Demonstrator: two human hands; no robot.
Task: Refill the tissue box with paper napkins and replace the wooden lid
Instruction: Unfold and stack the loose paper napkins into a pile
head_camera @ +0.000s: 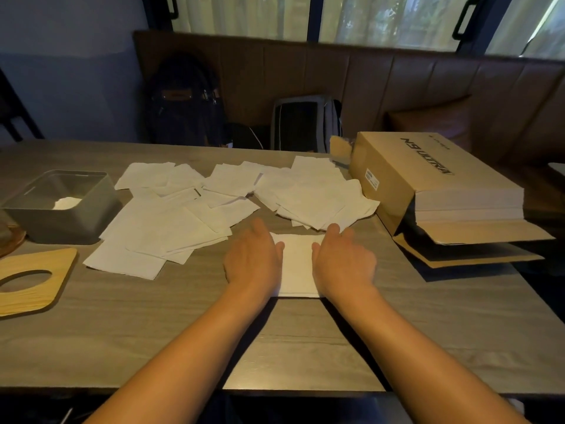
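Napkins, one neat folded stack (298, 264) of them, lie on the table (153, 332) directly in front of the person, pressed between the two hands. Left hand (252, 255) and right hand (344, 260) lie flat and palm down on either side of the stack, fingers extended rather than curled, their inner edges touching the paper; that looks like squaring the edges so the pile goes into the box as one block. Neither hand is closed around anything. Beyond the fingertips, loose napkins (214, 206) are spread in overlapping heaps across the middle of the table, probably laid out so they can be gathered and aligned a few at a time. Farther left stands the grey tissue box (61, 215), open at the top, with a little white paper visible inside, so most of the refilling seems still to come. Near it, at the left edge, the wooden lid (33, 280) with its oval slot lies flat on the table, set aside to keep the opening clear. To the right, an open cardboard carton (403, 179) lies on its side with a thick white stack showing at its mouth, likely the supply.
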